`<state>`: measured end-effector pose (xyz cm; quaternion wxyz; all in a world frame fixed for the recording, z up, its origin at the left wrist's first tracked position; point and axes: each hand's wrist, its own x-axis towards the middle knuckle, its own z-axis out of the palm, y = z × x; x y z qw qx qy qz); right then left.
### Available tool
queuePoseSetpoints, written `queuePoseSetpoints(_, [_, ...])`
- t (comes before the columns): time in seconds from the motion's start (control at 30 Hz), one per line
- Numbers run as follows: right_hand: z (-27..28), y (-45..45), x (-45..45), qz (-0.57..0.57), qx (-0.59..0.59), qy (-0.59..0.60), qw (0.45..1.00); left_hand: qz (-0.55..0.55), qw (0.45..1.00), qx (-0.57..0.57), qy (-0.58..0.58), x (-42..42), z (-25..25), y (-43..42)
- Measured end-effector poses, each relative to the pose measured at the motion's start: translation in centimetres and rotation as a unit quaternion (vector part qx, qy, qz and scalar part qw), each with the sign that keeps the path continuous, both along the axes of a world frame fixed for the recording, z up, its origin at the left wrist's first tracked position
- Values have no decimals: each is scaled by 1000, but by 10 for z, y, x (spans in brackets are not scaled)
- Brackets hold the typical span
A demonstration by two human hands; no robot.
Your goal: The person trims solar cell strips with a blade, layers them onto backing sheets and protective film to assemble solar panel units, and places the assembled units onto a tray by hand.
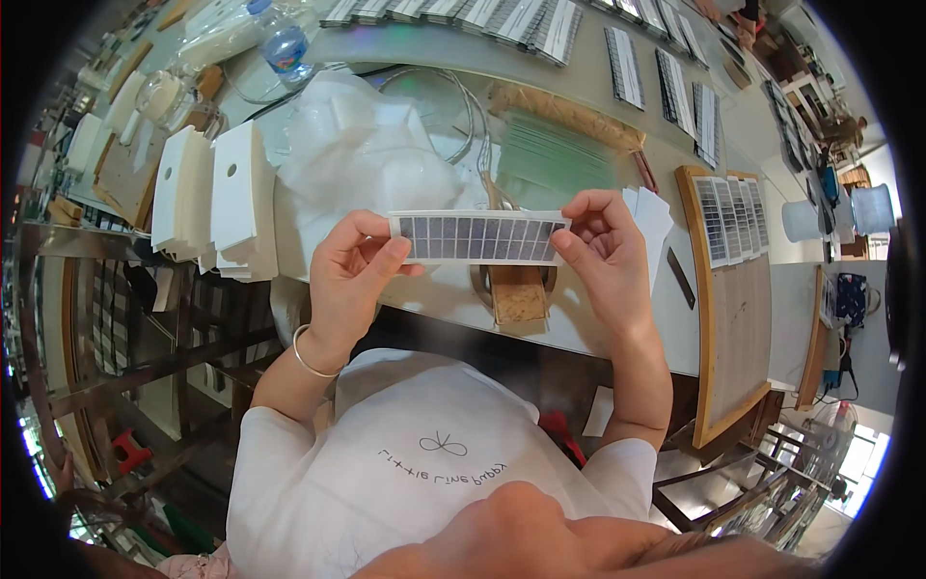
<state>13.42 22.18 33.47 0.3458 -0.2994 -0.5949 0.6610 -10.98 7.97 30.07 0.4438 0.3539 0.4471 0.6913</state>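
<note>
Between my two hands a small solar panel (479,238) is held up level, a long strip of dark cells with a pale grid and a white border. My left hand (359,265) pinches its left end between thumb and fingers. At the right end, my right hand (606,246) grips the edge in the same way. Just beyond the panel lie a stack of greenish glass sheets (550,159) and a heap of white translucent plastic wrap (362,145). Below the panel, a brown block (519,294) sits at the table's near edge.
Stacks of white boards (241,193) stand on the left. A wood-framed board (733,318) bearing several panels (730,217) is at the right, near a dark flat strip (681,278). Rows of panel strips (540,31) line the far side. A water bottle (285,48) stands far left.
</note>
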Motion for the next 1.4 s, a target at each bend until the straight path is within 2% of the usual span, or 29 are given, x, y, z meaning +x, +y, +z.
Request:
queuePoseSetpoints(0.23, [0, -1, 3, 1, 4, -27, 1000, 9, 999, -29, 12, 3, 3, 2])
queuePoseSetpoints(0.33, [0, -3, 3, 1, 15, -31, 999, -7, 1000, -15, -18, -1, -2, -2])
queuePoseSetpoints(0.4, [5, -8, 9, 0, 30, -30, 999, -18, 999, -41, -14, 1, -1, -4])
queuePoseSetpoints(0.47, [12, -12, 14, -30, 127, -126, 983, -32, 996, -85, -10, 4, -4, -8])
queuePoseSetpoints(0.5, [10, -15, 16, -30, 129, -125, 983, -49, 989, -141, -16, 6, 3, -11])
queuePoseSetpoints(0.53, [6, -14, 25, -9, 158, -156, 975, -66, 983, -162, 50, 9, 4, -8])
queuePoseSetpoints(0.6, [-2, -12, 41, 11, 130, -187, 974, -132, 981, -141, 37, 14, 7, -10])
queuePoseSetpoints(0.63, [-3, -13, 44, 28, 101, -184, 977, -148, 982, -117, -4, 19, -1, -8])
queuePoseSetpoints(0.7, [-9, -15, 47, 68, 80, -168, 980, -158, 979, -124, -6, 26, -7, -4])
queuePoseSetpoints(0.77, [-16, -14, 47, 51, 55, -243, 967, -176, 976, -127, 24, 26, -4, -5])
queuePoseSetpoints(0.9, [-18, -21, 47, 25, 54, -215, 975, -193, 973, -119, 40, 29, 2, -5])
queuePoseSetpoints(0.97, [-23, -18, 47, 63, 92, -199, 974, -180, 973, -131, 57, 28, 3, -6])
queuePoseSetpoints(1.23, [-33, -19, 50, 61, 137, -186, 971, -168, 973, -144, 66, 30, 8, -5])
queuePoseSetpoints(1.3, [-28, -21, 45, 41, 147, -136, 979, -165, 974, -141, 61, 30, 11, -5])
queuePoseSetpoints(1.4, [-18, -22, 40, 32, 117, -149, 981, -158, 977, -133, 56, 28, 15, -3])
